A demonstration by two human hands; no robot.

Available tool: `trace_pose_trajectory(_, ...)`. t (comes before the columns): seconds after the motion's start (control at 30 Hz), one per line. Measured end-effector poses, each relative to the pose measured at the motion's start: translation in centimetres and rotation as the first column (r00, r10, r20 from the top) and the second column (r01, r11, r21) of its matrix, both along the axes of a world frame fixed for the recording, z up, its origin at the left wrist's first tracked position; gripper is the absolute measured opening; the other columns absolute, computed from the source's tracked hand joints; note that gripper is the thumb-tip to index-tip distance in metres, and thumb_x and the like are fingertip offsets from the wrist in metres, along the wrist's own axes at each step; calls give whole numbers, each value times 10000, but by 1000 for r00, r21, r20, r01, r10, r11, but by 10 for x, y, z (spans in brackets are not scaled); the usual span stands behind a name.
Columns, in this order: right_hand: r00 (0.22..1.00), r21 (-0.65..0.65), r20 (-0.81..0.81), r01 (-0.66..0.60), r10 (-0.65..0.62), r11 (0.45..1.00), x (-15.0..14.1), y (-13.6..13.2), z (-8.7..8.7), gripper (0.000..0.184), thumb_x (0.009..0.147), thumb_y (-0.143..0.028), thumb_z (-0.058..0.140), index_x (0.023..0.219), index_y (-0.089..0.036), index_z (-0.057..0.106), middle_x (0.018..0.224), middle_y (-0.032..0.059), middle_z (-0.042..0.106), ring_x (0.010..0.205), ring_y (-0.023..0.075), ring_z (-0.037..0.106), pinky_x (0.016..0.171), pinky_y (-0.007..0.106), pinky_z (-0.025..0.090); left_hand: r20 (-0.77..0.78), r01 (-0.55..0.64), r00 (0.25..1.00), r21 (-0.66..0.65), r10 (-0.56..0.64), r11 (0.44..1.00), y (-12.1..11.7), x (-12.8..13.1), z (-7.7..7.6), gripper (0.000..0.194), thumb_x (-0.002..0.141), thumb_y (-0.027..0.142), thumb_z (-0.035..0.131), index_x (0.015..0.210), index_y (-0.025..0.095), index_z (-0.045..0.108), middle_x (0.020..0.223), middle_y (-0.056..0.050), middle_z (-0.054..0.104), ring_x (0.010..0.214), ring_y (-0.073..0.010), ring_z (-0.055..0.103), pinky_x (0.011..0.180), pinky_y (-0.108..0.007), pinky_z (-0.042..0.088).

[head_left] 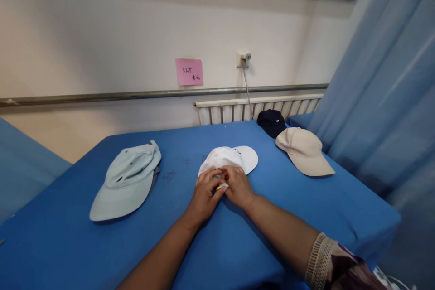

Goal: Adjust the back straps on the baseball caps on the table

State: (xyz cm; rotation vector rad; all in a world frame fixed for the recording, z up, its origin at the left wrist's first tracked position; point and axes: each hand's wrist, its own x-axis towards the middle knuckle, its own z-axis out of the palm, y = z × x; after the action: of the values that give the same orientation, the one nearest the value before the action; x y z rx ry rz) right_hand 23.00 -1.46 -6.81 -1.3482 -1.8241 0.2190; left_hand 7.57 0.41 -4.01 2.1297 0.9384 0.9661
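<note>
White cap (222, 157) lay just ahead of your hands on the blue-covered worktop (258, 240), brim out past the right hand (239, 186), near edge under your fingers. Left hand (204, 192) and right hand were close together, fingers curled, both partly closed at that edge. A small white-and-yellow bit (222, 186) showed between the thumbs; too small to name. Fingertips partly hidden, so you couldn't tell which hand, if either, had a firm pinch.

Handling, judged by look: light, thin fabric, soft crown that would dent under pressing; brim likely the stiffest part. Not fragile, probably not slippery, but light enough to slide if pulled one-handed. Best hold: one hand steadying the near rim, the other pinching fine parts with thumb and forefinger; brim for lifting.

Pale cap (127, 167) sat left of your hands, beige cap (301, 147) to their right, navy cap (271, 121) beyond that.
</note>
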Motion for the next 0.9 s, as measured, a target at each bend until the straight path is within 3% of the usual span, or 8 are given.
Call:
trace_pose_trajectory(0.17,990,-36,144,2,3,999,-1,3,0,192,908,-201,486,1059,-168,600,976,101,682,908,252,607,839,371,400,239,21,971,-179,23,984,-1,0,4,56,756,260,724,712,228,714,1047,-69,699,1170,-277,529,1127,-432,280)
trace_pose_trajectory(0.27,982,-46,190,23,-14,999,2,4,0,206,940,-180,432,1017,-180,623,934,91,679,887,239,604,819,353,398,450,51,880,-406,151,913,-2,-2,11,113,776,307,711,753,200,688,1130,-78,675,1090,-242,583,1048,-378,384)
trace_pose_trajectory(0.33,983,-41,183,14,-6,999,4,4,-1,204,938,-168,440,1013,-188,629,936,81,679,894,231,605,823,343,398,508,80,839,-466,193,881,-1,-5,13,150,755,315,737,809,189,674,1199,-84,652,1059,-225,601,988,-348,432)
trace_pose_trajectory(0.43,989,-18,146,17,-14,1000,5,3,-1,197,942,-174,445,1005,-185,631,938,78,680,909,228,607,830,339,404,432,-38,882,-332,188,943,1,-10,13,218,729,301,756,882,184,655,1056,-65,684,932,-197,625,893,-331,478)
trace_pose_trajectory(0.53,993,3,114,34,-34,999,5,3,-1,199,946,-183,444,1003,-171,634,942,89,687,916,233,615,846,349,414,168,-133,976,-55,140,990,2,-12,8,126,803,296,668,872,191,653,848,-19,674,805,-180,622,823,-336,495)
trace_pose_trajectory(0.67,992,26,129,8,-11,1000,5,1,4,206,941,-184,461,1027,-173,647,979,94,699,940,239,619,877,368,423,-89,-87,990,203,107,975,1,-9,1,251,820,209,616,1070,208,637,1058,-62,686,997,-226,619,923,-399,476)
trace_pose_trajectory(0.9,968,72,247,-54,35,996,-1,-6,9,229,962,-224,451,1051,-183,658,990,89,705,917,243,618,855,385,436,-199,-70,970,323,141,944,1,-11,3,248,899,182,476,1090,213,630,1038,-54,698,965,-202,649,860,-334,504)
